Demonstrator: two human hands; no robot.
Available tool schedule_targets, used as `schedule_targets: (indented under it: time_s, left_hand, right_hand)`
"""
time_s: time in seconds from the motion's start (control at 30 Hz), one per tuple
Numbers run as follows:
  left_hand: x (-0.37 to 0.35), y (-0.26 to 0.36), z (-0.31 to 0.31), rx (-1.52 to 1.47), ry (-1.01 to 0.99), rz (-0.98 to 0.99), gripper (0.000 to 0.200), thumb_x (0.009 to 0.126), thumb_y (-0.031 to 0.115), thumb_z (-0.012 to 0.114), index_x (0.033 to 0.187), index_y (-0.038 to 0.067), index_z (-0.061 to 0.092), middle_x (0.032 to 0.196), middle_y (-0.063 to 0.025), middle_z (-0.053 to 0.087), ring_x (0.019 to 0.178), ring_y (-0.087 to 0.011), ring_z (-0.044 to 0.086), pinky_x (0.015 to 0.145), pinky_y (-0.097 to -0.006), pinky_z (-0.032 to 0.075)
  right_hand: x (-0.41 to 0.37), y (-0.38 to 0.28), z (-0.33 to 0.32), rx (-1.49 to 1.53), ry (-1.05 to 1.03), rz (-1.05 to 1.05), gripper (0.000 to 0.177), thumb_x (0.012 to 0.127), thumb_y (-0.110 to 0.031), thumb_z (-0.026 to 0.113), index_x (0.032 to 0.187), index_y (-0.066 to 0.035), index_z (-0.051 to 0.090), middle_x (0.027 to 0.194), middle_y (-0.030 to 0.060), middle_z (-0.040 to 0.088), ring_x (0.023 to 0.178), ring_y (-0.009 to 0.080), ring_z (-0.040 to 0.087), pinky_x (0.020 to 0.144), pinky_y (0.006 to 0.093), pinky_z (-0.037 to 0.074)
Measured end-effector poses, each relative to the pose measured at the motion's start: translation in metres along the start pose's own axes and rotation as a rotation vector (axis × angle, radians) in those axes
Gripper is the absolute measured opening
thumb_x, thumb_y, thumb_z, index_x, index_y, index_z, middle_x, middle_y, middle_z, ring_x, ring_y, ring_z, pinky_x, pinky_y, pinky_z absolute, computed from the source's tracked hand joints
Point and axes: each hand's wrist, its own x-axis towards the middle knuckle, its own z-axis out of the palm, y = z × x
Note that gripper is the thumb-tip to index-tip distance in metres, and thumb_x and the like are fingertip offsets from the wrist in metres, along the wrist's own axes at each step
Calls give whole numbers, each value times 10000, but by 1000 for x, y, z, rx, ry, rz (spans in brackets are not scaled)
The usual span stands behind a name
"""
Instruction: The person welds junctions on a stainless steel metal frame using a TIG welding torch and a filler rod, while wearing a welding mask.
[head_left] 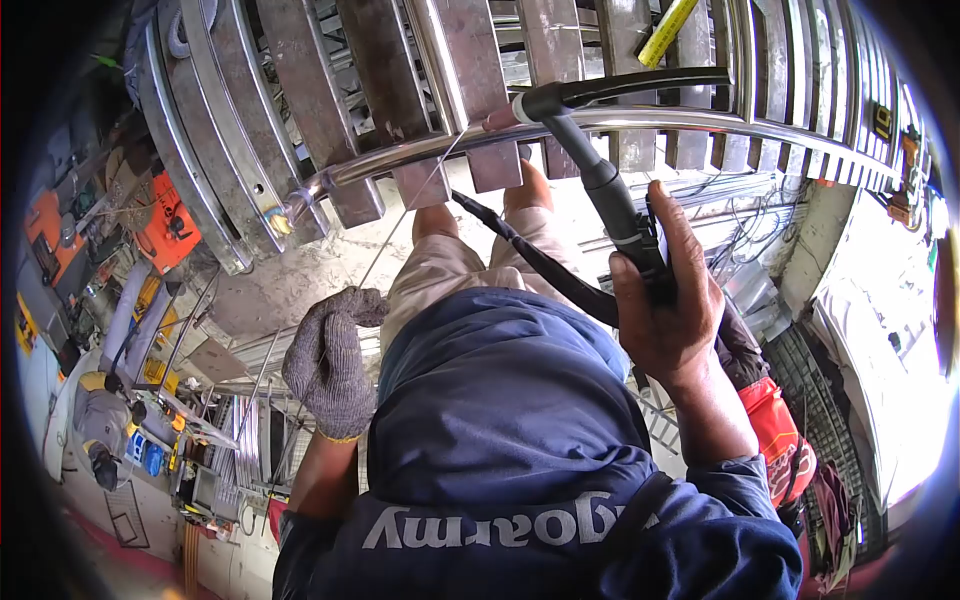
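My bare right hand point(672, 310) is closed round the handle of a black welding torch point(605, 185), whose pink nozzle points left over a shiny round metal tube point(640, 118). The torch's black cable runs down behind that hand. On my left hand point(330, 360) is a grey knitted glove; its fingers are curled round a thin metal rod point(410, 205). The rod slants up to the joint where a polished upright bar point(440, 70) meets the tube. Flat brown metal slats point(300, 75) lie side by side under the tube.
A yellow marked strip point(667, 32) lies across the slats at the top. Orange equipment point(168, 225) sits at the left, and a person point(103, 425) is below it. Loose metal lengths point(735, 195) lie beyond the torch. A red bag point(775, 435) is beside my right arm.
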Motion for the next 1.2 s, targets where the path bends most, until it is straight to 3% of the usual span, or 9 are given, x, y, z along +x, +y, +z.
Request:
schedule_targets:
  time_s: [0.5, 0.9, 1.0, 1.2]
  left_hand:
    - [9, -11, 0, 3, -27, -6, 425, 1168, 271, 528, 1219, -120, 686, 1054, -208, 788, 889, -292, 774, 843, -417, 629]
    - [10, -18, 0, -31, -35, 17, 373, 1162, 219, 539, 1240, -117, 679, 1077, -210, 786, 905, -294, 776, 856, -425, 634]
    - [10, -18, -2, 16, -53, 27, 376, 1162, 221, 538, 1239, -118, 681, 1079, -210, 787, 909, -286, 777, 857, -411, 630]
    - [12, -13, 3, -21, -22, 102, 317, 1152, 139, 495, 1176, -94, 708, 1036, -171, 786, 885, -239, 762, 844, -385, 622]
  right_hand:
    - [7, -2, 13, 14, -32, 16, 670, 977, -38, 725, 1596, 21, 477, 1469, 279, 651, 1255, 424, 718, 1010, 446, 600]
    - [10, -9, 14, 5, -48, 33, 650, 977, -29, 717, 1584, 21, 491, 1434, 281, 667, 1199, 425, 735, 968, 461, 614]
    - [12, -12, 14, -29, -48, 11, 655, 977, -34, 719, 1589, 10, 489, 1404, 279, 679, 1153, 431, 746, 926, 475, 623]
    - [13, -15, 10, -70, -89, 27, 752, 954, -19, 739, 1648, -104, 462, 1157, 224, 723, 941, 401, 766, 767, 474, 635]
